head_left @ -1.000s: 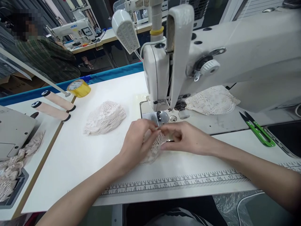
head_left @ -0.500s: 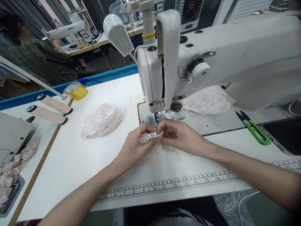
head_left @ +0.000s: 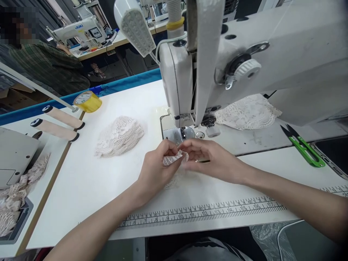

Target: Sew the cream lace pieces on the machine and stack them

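Note:
Just in front of the needle area of the white sewing machine (head_left: 178,79), my left hand (head_left: 156,170) pinches a small folded piece of cream lace (head_left: 172,159) between thumb and fingers. My right hand (head_left: 214,161) meets it from the other side, its curled fingertips at the lace's upper edge; its thumb is slightly blurred. The lace edge curls up between both hands, and its lower part hangs toward the tabletop, partly hidden by my left hand. The presser foot (head_left: 184,133) stands just beyond my fingertips, with no lace visible under it.
A stack of lace pieces (head_left: 119,137) lies left, another lace piece (head_left: 248,112) behind the machine head. Green thread snips (head_left: 306,146) and a phone (head_left: 333,152) are right. Yellow tape (head_left: 87,101) and thread spools (head_left: 56,129) sit left. A person (head_left: 46,65) works beyond.
The view has shifted slightly, with the machine now looming larger. My right thumb has moved lower and away from the lace edge, which now curls between my hands.

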Demonstrator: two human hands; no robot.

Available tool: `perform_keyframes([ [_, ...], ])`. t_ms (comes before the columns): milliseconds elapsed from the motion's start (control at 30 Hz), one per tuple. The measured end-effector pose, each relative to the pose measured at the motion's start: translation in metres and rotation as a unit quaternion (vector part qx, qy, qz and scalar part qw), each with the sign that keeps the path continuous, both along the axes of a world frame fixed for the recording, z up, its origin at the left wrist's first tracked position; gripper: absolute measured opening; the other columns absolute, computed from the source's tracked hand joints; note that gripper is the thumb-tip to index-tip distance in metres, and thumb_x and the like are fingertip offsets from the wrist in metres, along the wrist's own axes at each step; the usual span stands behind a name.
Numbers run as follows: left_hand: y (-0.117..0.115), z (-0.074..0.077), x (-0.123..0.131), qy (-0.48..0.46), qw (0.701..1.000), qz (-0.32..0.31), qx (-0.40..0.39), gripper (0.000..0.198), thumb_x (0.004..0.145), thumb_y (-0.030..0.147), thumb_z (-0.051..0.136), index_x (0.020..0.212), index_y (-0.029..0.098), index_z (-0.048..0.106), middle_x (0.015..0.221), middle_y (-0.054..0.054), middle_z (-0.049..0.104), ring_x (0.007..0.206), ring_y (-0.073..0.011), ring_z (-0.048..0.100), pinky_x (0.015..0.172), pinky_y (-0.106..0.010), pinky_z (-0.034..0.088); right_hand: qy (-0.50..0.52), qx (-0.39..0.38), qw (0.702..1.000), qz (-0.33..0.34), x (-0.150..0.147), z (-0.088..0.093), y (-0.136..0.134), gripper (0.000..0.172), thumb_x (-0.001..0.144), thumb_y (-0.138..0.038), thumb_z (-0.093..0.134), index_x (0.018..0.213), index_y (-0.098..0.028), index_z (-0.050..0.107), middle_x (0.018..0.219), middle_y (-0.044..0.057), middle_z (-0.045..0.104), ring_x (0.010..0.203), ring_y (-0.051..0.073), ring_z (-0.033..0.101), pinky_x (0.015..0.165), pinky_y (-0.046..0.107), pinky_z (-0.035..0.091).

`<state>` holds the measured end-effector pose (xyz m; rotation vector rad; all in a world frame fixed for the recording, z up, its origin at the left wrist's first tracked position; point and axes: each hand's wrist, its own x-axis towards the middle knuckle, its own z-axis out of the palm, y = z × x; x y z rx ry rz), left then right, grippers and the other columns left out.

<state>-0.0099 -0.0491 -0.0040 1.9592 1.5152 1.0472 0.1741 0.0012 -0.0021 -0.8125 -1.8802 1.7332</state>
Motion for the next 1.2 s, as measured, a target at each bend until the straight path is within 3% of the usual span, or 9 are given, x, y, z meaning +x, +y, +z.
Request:
perform_keyframes([
  [100,-0.001,-0.002,-0.001,0.028,1.0,-0.008,0.009,0.015,0.086,0.021,0.062,0.082,0.022,0.048,0.071,0.005,0.057,0.06,-0.008,0.054,0.053,-0.018,0.043,-0.047,0.042,0.997,-0.034,0.0,-0.002,0.001,0.025,0.078,-0.022,0.069,0.103,-0.023,0.065,0.091,-0.001,0.071,0.078,0.015,0.066,0.07,0.029,0.054],
  [267,0.0,-0.003,-0.006,0.074,0.996,-0.029,0.039,0.018,0.085,0.023,0.063,0.081,0.022,0.046,0.065,0.007,0.054,0.05,-0.0061,0.048,0.047,-0.016,0.035,0.004,-0.05,0.995,-0.088,0.002,-0.005,0.003,0.009,0.082,-0.022,0.065,0.088,-0.019,0.071,0.078,0.0,0.072,0.057,0.013,0.066,0.054,0.026,0.056],
  [333,0.001,-0.004,-0.008,0.104,0.991,-0.039,0.072,0.019,0.083,0.019,0.061,0.078,0.022,0.043,0.06,0.009,0.052,0.046,-0.0053,0.043,0.045,-0.016,0.031,0.031,-0.056,0.993,-0.095,0.002,-0.006,0.003,0.007,0.081,-0.02,0.065,0.083,-0.019,0.071,0.077,0.0,0.072,0.062,0.014,0.069,0.061,0.027,0.06],
  [433,0.002,-0.006,-0.009,0.153,0.979,-0.041,0.126,0.015,0.078,0.01,0.053,0.077,0.022,0.043,0.058,0.009,0.053,0.043,-0.0063,0.043,0.044,-0.017,0.03,0.05,-0.01,0.993,-0.105,0.001,-0.006,0.001,0.004,0.08,-0.02,0.066,0.079,-0.02,0.07,0.081,0.001,0.072,0.078,0.017,0.071,0.075,0.03,0.06],
  [633,0.004,-0.012,-0.013,0.217,0.956,-0.019,0.198,0.024,0.075,0.006,0.048,0.093,0.022,0.053,0.055,0.008,0.055,0.043,-0.0095,0.048,0.045,-0.02,0.032,0.018,0.113,0.986,-0.122,0.003,-0.006,0.0,0.006,0.082,-0.024,0.067,0.078,-0.021,0.069,0.083,0.002,0.07,0.076,0.017,0.068,0.071,0.03,0.059],
  [833,0.005,-0.014,-0.016,0.194,0.952,-0.059,0.228,0.026,0.079,0.003,0.045,0.094,0.02,0.057,0.07,0.002,0.069,0.051,-0.0095,0.057,0.048,-0.02,0.038,0.011,0.175,0.978,-0.109,0.004,-0.006,-0.003,0.006,0.087,-0.021,0.061,0.082,-0.021,0.064,0.081,0.001,0.068,0.075,0.015,0.067,0.067,0.027,0.059],
  [1000,0.004,-0.014,-0.015,0.184,0.953,-0.069,0.232,0.017,0.088,0.01,0.044,0.095,0.019,0.057,0.067,0.002,0.067,0.05,-0.0089,0.054,0.047,-0.02,0.038,0.009,0.229,0.969,-0.095,0.005,-0.004,-0.005,0.01,0.089,-0.018,0.056,0.098,-0.022,0.057,0.084,0.0,0.067,0.075,0.013,0.067,0.069,0.025,0.06],
  [1200,0.004,-0.012,-0.013,0.177,0.952,-0.079,0.238,0.016,0.092,0.013,0.045,0.097,0.019,0.058,0.064,0.003,0.063,0.049,-0.0085,0.05,0.048,-0.021,0.038,0.009,0.269,0.961,-0.068,0.007,-0.004,-0.004,0.005,0.091,-0.019,0.053,0.092,-0.023,0.055,0.087,0.0,0.065,0.074,0.011,0.065,0.068,0.023,0.059],
])
